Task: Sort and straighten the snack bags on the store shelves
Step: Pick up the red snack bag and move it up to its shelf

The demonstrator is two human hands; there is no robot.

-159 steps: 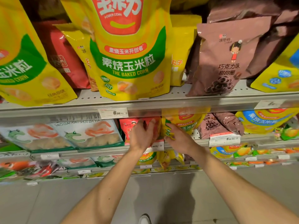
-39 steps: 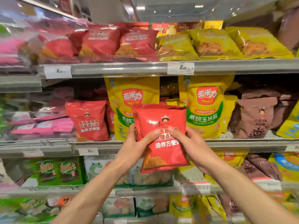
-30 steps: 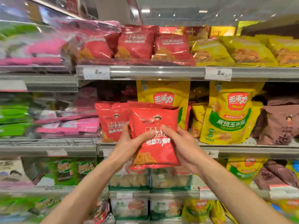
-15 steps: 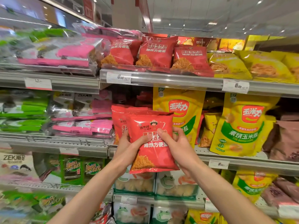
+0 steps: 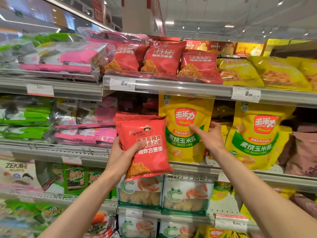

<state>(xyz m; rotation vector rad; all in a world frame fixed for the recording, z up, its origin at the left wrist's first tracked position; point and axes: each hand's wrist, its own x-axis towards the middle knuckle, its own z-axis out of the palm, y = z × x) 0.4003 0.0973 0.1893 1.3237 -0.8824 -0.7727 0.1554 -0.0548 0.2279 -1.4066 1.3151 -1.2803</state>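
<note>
Left hand (image 5: pixel 123 155): grips your red foil noodle-snack bag (image 5: pixel 147 148), off-shelf.
Right hand (image 5: pixel 209 138): pinches the tall yellow baked-corn pouch (image 5: pixel 185 146) at the red bag's 3 o'clock.
Progress: your red bag is unplaced; matching red row (image 5: pixel 163 59) lies at 12 o'clock.

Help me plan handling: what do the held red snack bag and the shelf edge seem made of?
Red snack bag: probably thin plastic film, soft sheen, creased, crimped top seal. Shelf edge: likely grey metal with a clear glossy plastic strip, given streaky highlights.
</note>
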